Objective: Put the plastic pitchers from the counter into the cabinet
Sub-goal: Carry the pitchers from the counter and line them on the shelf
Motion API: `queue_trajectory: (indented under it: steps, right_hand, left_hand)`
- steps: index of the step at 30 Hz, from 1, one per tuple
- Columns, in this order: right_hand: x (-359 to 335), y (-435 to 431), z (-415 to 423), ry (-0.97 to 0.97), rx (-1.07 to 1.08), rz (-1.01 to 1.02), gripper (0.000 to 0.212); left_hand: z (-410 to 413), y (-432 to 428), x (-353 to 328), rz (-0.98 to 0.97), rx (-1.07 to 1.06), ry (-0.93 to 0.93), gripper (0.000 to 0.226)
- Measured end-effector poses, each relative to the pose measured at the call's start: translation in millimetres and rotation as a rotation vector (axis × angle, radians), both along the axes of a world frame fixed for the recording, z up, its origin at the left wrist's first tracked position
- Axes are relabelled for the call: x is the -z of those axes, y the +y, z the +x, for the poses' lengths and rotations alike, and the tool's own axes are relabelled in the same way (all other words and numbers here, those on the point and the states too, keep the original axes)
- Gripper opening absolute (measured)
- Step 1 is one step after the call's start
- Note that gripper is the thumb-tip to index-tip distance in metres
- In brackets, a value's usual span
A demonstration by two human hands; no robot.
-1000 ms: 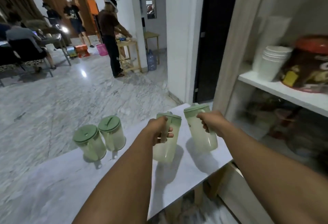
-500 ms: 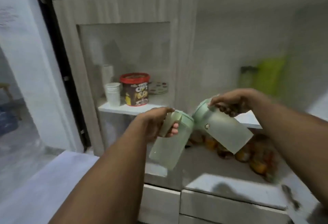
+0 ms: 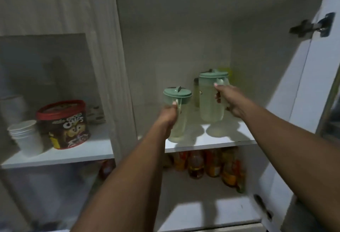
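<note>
While hands (image 3: 168, 116) grip 2 pitchers (image 3: 211, 99), rear green items stay hidden.

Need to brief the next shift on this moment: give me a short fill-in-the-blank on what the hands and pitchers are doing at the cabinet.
1. Each hand grips a translucent plastic pitcher by its ____.
2. The left hand holds the left green-lidded pitcher near the white shelf's ____ edge.
3. The right hand holds the right green-lidded pitcher ____ back than the left one.
4. The round cereal tub has a ____ lid.

Missing words: handle; front; farther; red
</note>
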State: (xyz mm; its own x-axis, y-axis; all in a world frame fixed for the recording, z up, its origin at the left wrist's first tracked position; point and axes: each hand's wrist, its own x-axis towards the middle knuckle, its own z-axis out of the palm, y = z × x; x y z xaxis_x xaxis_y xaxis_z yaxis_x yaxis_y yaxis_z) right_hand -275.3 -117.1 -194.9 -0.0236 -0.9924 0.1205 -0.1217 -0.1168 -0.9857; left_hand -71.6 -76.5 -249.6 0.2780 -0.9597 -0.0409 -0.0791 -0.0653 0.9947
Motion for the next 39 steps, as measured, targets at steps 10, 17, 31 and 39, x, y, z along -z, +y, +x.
queue_trajectory:
  steps: [10,17,31,39]
  right_hand:
    - [45,-197,64,0.008,-0.128,0.100,0.034]
    - [52,-277,88,0.115,-0.250,0.214,0.041]
    - [54,-333,93,0.227,-0.220,0.241,0.067]
    - [53,-325,83,0.344,-0.254,0.284,0.079]
  left_hand:
    - [36,-199,20,0.129,-0.106,-0.072,0.039]
    - [50,-270,3,0.195,-0.170,-0.069,0.032]
    - [58,-325,-5,0.240,-0.212,-0.324,0.045]
    - [53,-318,-8,0.243,-0.215,-0.412,0.063]
